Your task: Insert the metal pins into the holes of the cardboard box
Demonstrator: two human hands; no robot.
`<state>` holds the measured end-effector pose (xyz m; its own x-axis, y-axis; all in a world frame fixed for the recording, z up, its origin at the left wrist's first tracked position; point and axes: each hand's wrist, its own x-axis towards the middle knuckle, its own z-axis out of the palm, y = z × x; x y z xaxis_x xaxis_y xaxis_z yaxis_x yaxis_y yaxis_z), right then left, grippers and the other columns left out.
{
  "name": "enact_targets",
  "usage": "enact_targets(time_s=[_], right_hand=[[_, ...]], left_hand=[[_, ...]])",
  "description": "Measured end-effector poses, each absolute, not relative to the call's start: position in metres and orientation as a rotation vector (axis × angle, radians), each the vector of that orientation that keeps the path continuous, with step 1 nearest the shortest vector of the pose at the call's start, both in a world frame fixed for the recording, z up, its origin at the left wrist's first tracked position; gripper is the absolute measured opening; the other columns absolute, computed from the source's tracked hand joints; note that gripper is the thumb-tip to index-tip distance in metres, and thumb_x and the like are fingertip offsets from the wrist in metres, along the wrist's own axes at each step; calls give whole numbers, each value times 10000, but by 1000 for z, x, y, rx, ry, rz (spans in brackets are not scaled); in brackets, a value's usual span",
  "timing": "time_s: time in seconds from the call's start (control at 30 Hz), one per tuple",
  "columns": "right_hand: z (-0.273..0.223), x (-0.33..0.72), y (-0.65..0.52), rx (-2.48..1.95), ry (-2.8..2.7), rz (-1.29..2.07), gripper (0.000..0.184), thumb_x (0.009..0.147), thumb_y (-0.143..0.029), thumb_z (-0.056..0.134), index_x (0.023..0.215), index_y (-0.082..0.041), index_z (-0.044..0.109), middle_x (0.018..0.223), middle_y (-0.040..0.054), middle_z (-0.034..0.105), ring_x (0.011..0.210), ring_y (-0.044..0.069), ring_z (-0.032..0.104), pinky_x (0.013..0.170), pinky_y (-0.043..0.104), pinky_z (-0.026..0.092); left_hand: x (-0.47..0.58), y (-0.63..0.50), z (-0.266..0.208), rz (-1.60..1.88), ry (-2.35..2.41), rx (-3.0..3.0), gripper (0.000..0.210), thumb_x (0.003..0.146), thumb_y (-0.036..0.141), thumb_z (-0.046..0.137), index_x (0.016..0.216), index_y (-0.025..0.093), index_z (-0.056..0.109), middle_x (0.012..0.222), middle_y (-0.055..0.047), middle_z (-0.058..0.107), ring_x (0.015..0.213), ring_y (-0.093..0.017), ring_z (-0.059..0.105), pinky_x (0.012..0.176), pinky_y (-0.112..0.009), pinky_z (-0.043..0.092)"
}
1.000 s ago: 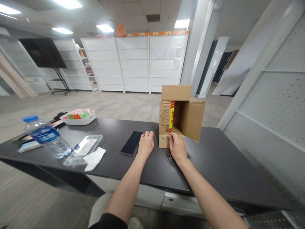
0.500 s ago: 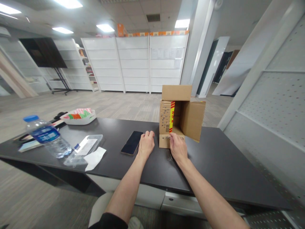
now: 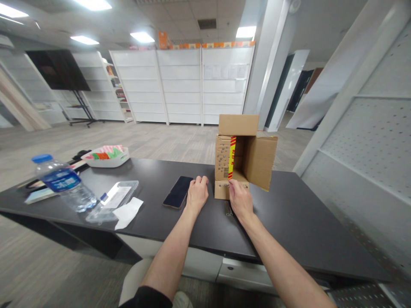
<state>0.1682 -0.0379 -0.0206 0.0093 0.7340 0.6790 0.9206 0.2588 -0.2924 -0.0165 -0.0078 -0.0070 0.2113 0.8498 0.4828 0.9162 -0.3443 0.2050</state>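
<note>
A cardboard box [image 3: 250, 156] stands on the dark desk with its open side toward me and its flaps spread. Dark dots mark its left flap [image 3: 222, 157], which also has a yellow and red tape strip [image 3: 232, 156]. My right hand [image 3: 240, 197] is at the bottom flap [image 3: 221, 190], fingertips pinched together; anything between them is too small to make out. Several thin metal sticks [image 3: 228, 208] lie side by side just below that hand. My left hand [image 3: 197, 192] rests on the desk with curled fingers, between the box and a dark-screened phone [image 3: 177, 192], and no held thing shows.
Left on the desk [image 3: 282, 239] are a water bottle [image 3: 66, 182], a clear plastic case [image 3: 120, 194], white paper [image 3: 128, 213] and a white basket [image 3: 107, 161] of colourful packets. A perforated panel [image 3: 369, 141] borders the right side.
</note>
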Motion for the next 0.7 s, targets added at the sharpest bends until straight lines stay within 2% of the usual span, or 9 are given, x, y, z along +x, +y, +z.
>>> enact_targets(time_s=[0.33,0.7], right_hand=[[-18,169,-39,-1455,-1779,-275,295,1018,-273,395,1059,-197,677,964,101,713,859,228,657,769,322,478],[-19,169,-39,-1465,-1782,-268,285,978,-198,423,1064,-197,696,987,92,695,873,228,639,788,335,480]], left_hand=[[-17,-7,-8,-805,-1723,-2347,226,912,83,395,977,220,563,971,-53,590,925,-180,586,945,-323,433],[-16,-8,-7,-782,-1723,-2338,225,925,101,386,992,220,566,976,-57,590,928,-187,584,937,-324,432]])
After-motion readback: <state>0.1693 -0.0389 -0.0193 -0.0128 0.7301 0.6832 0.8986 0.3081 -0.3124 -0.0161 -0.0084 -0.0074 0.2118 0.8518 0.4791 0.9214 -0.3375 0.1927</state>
